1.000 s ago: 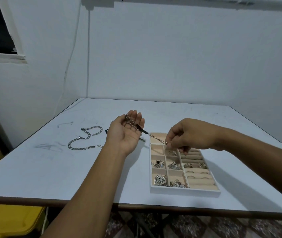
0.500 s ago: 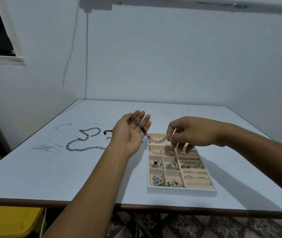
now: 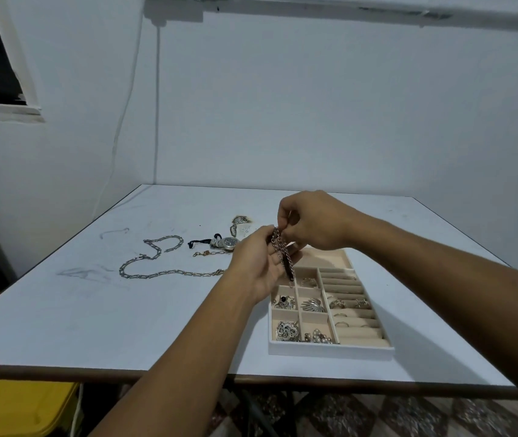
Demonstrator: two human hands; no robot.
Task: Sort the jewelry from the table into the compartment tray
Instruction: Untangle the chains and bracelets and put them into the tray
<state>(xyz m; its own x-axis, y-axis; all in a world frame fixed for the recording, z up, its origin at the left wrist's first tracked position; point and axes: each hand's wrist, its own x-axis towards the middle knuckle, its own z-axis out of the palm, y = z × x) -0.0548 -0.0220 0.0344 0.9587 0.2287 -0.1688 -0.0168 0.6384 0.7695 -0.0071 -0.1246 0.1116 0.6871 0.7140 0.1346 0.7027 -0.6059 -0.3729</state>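
Fingers (image 3: pixel 286 217) of the right hand (image 3: pixel 314 227) are pinched on the top end of a silver chain bracelet (image 3: pixel 279 252), which is held above the far left corner of the compartment tray (image 3: pixel 330 350). Its lower length is cradled in the loosely curled fingers of the left hand (image 3: pixel 256 263). In the tray's compartments brooches, pearls and rings are seen. Left of the tray, on the surface (image 3: pixel 78 320), a wristwatch (image 3: pixel 227 242) and a long link chain (image 3: pixel 163 273) are laid. Any writing on the watch dial is too small to be read.
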